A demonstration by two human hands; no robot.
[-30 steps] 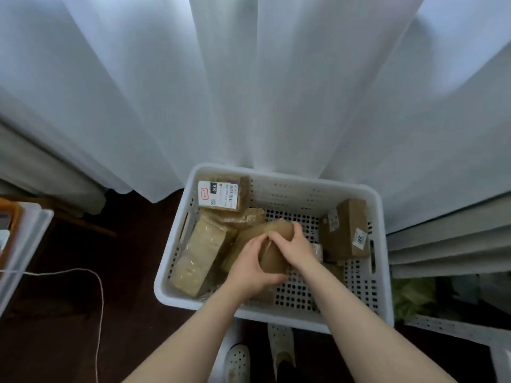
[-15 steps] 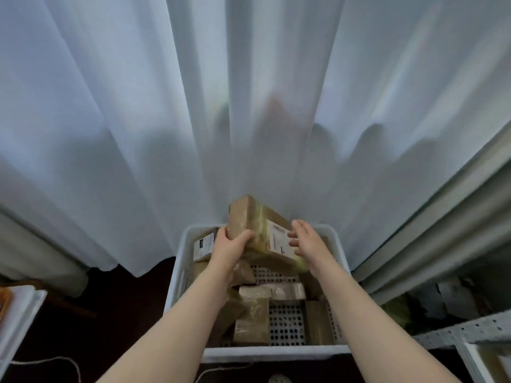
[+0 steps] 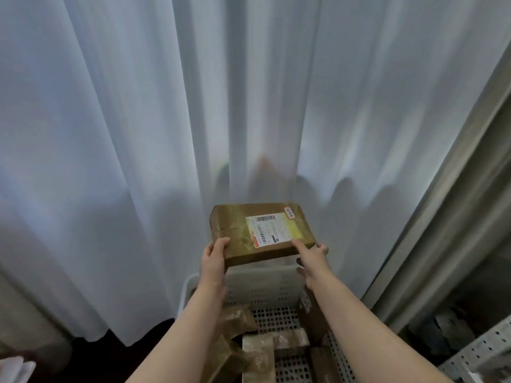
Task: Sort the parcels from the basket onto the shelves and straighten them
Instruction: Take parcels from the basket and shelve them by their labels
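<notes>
Early in the sorting, by the look of it: both hands hold one brown parcel [image 3: 235, 239] level above the white basket [image 3: 190, 283], label up, before a pale curtain [image 3: 138, 134]. The left hand [image 3: 214, 258] curls its fingers round the near left corner; the right hand [image 3: 312, 257] grips the near right corner. Several wrapped parcels [image 3: 257, 352] lie in the basket, unsorted. A perforated shelf [image 3: 481, 352] shows lower right, its contents unclear

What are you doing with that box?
A person holds a brown parcel in both hands above a white basket, its label facing up. The left hand grips one near corner, the right hand the other. More parcels lie in the basket below. This one is not put away yet.
</notes>
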